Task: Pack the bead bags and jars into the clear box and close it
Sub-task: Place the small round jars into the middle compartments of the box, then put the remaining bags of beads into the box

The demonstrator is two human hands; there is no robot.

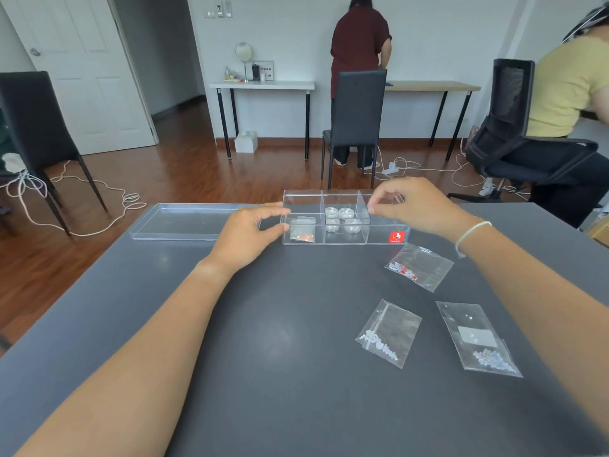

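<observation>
Nearest you, three bead bags lie loose on the dark surface [263,324]: the white-bead bag [388,334] at about 5 o'clock from centre, the labelled bag [478,339] just right of it, and the red-and-white bag [418,267] farther up at 3 o'clock, close to the box's front corner.

Beyond them your left hand [250,234] steadies the left end of the clear box [382,239], fingers open against its wall. Your right hand [418,206] hovers over the right compartment, thumb and forefinger pinched — on what, I cannot tell.

The box holds four small jars [339,219] in the middle cell and one orange-bead bag [301,230] on the left. So you are mid-packing. Next, reach back for the loose bags, then fetch the lid [191,221], lying at 9 o'clock from the box.
</observation>
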